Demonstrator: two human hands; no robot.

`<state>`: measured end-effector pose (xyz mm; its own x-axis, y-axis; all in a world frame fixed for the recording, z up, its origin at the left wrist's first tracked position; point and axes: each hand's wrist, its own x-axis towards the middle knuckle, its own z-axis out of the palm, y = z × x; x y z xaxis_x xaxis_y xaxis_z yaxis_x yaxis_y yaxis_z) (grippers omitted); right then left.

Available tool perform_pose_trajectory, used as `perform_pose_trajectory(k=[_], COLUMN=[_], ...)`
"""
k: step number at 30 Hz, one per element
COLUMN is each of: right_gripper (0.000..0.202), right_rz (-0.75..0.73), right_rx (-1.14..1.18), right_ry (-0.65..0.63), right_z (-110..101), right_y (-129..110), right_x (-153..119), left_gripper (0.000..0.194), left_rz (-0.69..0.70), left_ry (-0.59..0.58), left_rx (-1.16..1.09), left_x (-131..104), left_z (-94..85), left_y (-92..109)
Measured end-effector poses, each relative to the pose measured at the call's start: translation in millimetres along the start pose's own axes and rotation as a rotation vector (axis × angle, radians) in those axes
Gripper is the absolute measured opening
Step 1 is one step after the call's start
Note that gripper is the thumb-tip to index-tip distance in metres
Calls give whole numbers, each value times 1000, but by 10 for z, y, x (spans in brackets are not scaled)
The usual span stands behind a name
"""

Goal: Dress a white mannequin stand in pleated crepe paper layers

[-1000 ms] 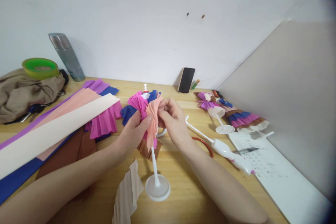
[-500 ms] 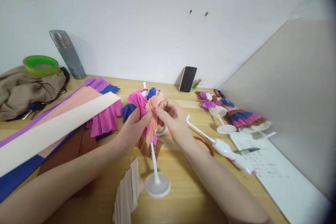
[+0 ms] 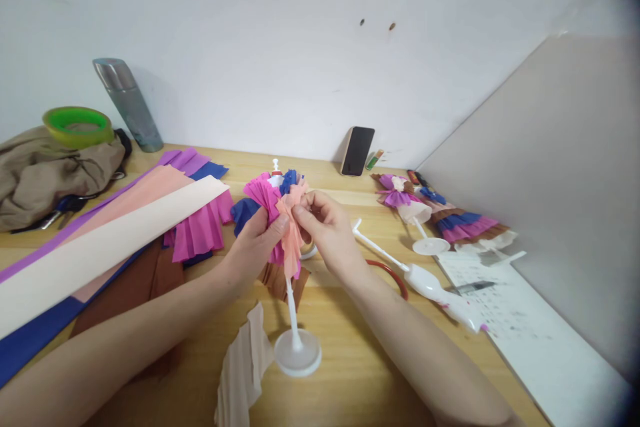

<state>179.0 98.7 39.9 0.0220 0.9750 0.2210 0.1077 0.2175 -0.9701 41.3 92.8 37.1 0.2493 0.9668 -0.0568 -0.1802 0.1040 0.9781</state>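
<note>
My left hand (image 3: 261, 235) is closed, pinching the pleated peach crepe paper (image 3: 292, 237) from its left side. On the right edge of the same paper, my right hand (image 3: 325, 220) pinches with thumb and forefinger. The peach piece lies against a white stand (image 3: 293, 320) with a round base, and its middle is gathered narrow. Pleated magenta paper (image 3: 263, 191) and dark blue paper (image 3: 244, 213) fan out behind the left hand. A small white knob (image 3: 275, 165) shows on top. Brown pleated paper (image 3: 283, 283) sits behind the stem.
Long crepe strips (image 3: 115, 227) lie at left. A beige pleated piece (image 3: 243, 367) is in front. At right are a white doll-like body part (image 3: 443, 297), a red ring (image 3: 390, 277), a knife (image 3: 475, 287) on white paper (image 3: 530, 333), and paper-dressed stands (image 3: 465, 223). A phone (image 3: 359, 151) leans on the wall.
The peach paper is pinched narrower at its middle, and its upper part has folded down somewhat. My right fingers have shifted slightly left. The stand's base has moved a little left.
</note>
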Motion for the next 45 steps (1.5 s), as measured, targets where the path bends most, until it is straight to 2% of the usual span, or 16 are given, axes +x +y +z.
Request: perform_pose_trajectory(k=[6, 13, 20, 26, 32, 35, 40, 45], right_gripper=[28, 23, 27, 27, 33, 35, 37, 35], right_rz=[5, -28, 4, 48, 93, 71, 38, 24], right_rx=[22, -7, 113, 206, 343, 407, 475, 433], right_ry=[-16, 50, -3, 32, -103, -151, -210, -268], right_z=[15, 59, 38, 50, -5, -36, -80, -148], right_y=[-34, 76, 30, 28, -103, -163, -192, -168], right_x=[-26, 7, -22, -15, -60, -78, -72, -50], left_gripper=[40, 41, 30, 23, 21, 25, 34, 29], left_rz=[28, 31, 73, 80, 59, 68, -67, -2], left_ry=[-12, -41, -53, -37, -57, -71, -204, -309], left_rx=[-24, 8, 83, 143, 162, 90, -39, -220], left_x=[19, 24, 14, 1, -62, -97, -119, -76], left_z=[-5, -11, 5, 1, 14, 11, -34, -46], left_y=[-17, -42, 35, 54, 175, 209, 198, 187])
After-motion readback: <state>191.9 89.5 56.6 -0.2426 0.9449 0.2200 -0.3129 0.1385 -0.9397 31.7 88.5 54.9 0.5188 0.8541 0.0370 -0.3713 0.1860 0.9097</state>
